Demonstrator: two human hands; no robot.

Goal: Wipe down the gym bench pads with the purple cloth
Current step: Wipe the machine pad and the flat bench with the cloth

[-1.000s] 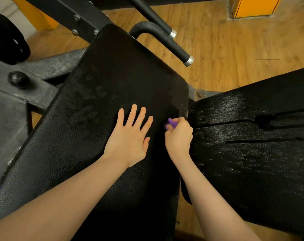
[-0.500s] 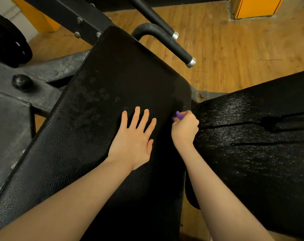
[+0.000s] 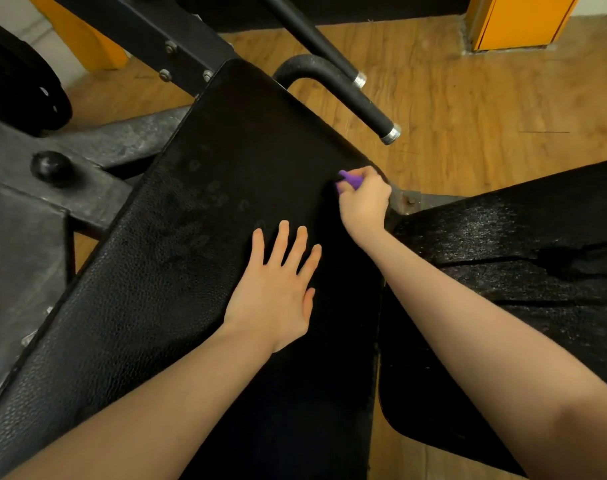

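A long black bench pad (image 3: 198, 244) runs diagonally through the view, with faint smudges on its middle. My left hand (image 3: 278, 289) rests flat on it with fingers spread. My right hand (image 3: 364, 199) grips the bunched purple cloth (image 3: 349, 180) and presses it against the pad near its far right edge. Only a small purple tip shows past my fingers. A second black pad (image 3: 524, 271), cracked and shiny, lies to the right.
Black padded handles (image 3: 343, 91) with metal end caps stick out beyond the pad's far end. The grey steel frame (image 3: 28, 216) with a black knob (image 3: 51, 166) sits left. Wooden floor (image 3: 485, 109) lies beyond, with an orange panel (image 3: 524, 19) at top right.
My right hand has slid the purple cloth farther up along the pad's right edge. My left hand has stayed flat on the pad.
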